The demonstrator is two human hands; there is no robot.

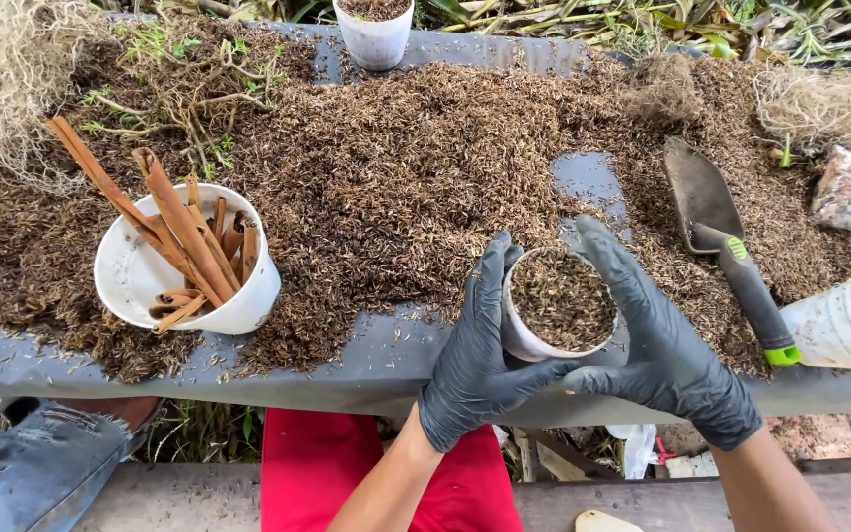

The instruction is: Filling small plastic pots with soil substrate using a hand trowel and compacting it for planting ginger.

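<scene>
Both gloved hands cup a small white pot (556, 305) full of brown husks at the tabletop's (366, 360) near edge: left hand (475, 360) and right hand (657, 345) grasping its sides. A trowel (731, 246) lies just right of the pot.

Soft, even daylight, no hard shadows, sharp at centre, slight wide-angle bend at edges, no glare
</scene>
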